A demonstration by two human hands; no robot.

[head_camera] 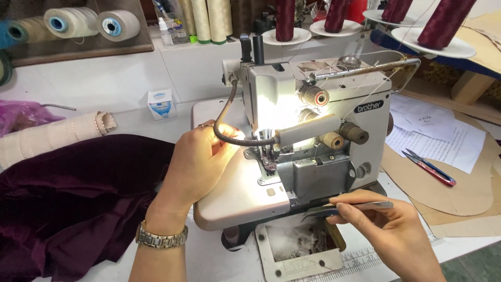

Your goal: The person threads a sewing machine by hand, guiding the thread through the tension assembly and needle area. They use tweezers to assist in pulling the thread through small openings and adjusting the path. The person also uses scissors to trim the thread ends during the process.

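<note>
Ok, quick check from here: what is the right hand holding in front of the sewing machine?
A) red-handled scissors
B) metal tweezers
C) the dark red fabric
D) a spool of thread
B: the right hand pinches slim metal tweezers near the sewing machine base, while the red-handled scissors lie on the papers to the right.

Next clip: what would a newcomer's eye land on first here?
The brightly lit white sewing machine at centre, with the left hand reaching to its needle area. At lower right the right hand holds metal tweezers near the machine's front. A heap of dark maroon velvet cloth fills the left side of the table.
</note>
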